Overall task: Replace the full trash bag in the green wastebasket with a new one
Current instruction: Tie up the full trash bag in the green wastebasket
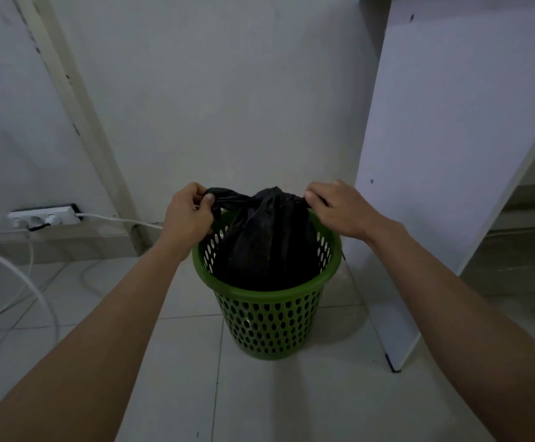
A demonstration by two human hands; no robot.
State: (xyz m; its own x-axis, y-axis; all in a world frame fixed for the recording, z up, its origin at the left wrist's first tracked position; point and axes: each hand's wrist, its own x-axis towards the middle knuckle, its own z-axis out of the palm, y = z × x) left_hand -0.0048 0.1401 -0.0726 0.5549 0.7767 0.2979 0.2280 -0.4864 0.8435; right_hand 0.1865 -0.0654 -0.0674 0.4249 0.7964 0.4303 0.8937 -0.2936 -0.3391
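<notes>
Black trash bag (264,240): seated in green wastebasket (267,320) on floor. Left hand (189,212), right hand (336,208): fingers pinching twisted bag ends. Advice: pull ends evenly outward, cinching knot tight before lifting.

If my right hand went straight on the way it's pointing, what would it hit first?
Probably the knotted top of the trash bag, whose end the right hand grips; depth unclear.

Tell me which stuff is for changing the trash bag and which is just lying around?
For the job: black trash bag in the green wastebasket; left hand and right hand, each gripping one end of the bag's top.
Just lying about: power strip by the wall; white cables on the floor; white panel beside the basket.
</notes>
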